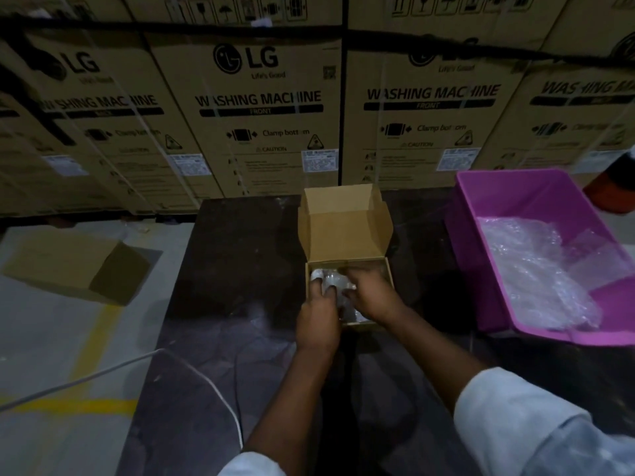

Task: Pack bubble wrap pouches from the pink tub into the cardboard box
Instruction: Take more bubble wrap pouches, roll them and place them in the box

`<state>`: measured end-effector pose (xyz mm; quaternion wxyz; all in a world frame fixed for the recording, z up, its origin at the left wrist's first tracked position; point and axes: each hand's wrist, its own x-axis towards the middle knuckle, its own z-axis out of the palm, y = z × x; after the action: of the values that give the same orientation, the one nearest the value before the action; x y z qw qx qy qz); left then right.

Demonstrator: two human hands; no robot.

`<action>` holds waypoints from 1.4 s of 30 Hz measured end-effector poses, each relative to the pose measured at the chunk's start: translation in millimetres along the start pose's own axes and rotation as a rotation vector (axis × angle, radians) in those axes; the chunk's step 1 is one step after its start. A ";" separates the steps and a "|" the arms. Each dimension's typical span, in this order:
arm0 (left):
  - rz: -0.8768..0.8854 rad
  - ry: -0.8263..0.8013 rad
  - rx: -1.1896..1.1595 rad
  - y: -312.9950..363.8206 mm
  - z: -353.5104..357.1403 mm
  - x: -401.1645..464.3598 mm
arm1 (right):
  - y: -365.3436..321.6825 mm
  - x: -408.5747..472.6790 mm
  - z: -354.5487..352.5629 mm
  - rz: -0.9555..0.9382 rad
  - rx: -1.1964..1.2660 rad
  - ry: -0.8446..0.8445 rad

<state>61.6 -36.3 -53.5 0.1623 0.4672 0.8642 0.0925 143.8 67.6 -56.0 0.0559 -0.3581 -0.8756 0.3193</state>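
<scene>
A small cardboard box [345,231] stands open on the dark table, its lid flap raised at the back. Both my hands reach into it. My left hand [318,316] presses down on a bubble wrap pouch [335,280] inside the box with its fingers spread over it. My right hand [372,297] lies over the pouches on the box's right side; whether it grips one is hidden. To the right stands the pink tub [481,197], holding several clear bubble wrap pouches [536,269].
The dark table [233,269] has a white cable [213,386] and a thin black cord across its front. An empty cardboard box [79,266] lies on the floor at the left. Stacked washing machine cartons [261,108] form a wall behind. A red object [615,187] sits beyond the tub.
</scene>
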 end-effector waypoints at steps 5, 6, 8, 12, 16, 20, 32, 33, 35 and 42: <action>0.038 -0.038 0.091 1.9 2.6 4.9 | 19.7 7.8 20.7 -0.048 -0.119 -0.075; 0.045 -0.041 0.110 2.8 2.7 5.5 | 24.0 9.9 24.3 -0.056 -0.175 -0.086; 0.058 -0.031 0.135 5.5 3.4 5.3 | 30.1 10.6 29.2 -0.084 -0.243 -0.096; 0.036 -0.062 0.115 7.2 1.9 8.1 | 34.0 12.2 29.2 -0.118 -0.269 -0.098; 0.050 -0.079 0.133 3.7 1.0 8.3 | 37.3 13.7 33.3 -0.130 -0.288 -0.133; 0.028 -0.070 0.075 1.1 6.0 9.7 | 39.9 14.5 34.3 -0.131 -0.297 -0.148; 0.055 -0.039 0.062 -3.0 1.3 15.2 | 20.2 -8.2 -6.2 -0.131 -0.242 -0.063; 0.074 0.003 0.055 -1.4 -4.0 14.6 | 19.0 -17.2 -18.8 -0.118 -0.151 0.007; 0.126 0.099 0.002 8.3 -15.0 13.6 | 21.3 -42.3 -50.3 -0.096 0.064 0.175; 0.615 0.304 -0.331 100.8 -47.3 2.1 | 106.8 -116.0 -182.5 0.173 -0.076 0.769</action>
<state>121.6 20.2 21.5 0.0700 0.6533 0.6712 0.3433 352.0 143.2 39.4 0.3394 -0.5257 -0.7686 0.1328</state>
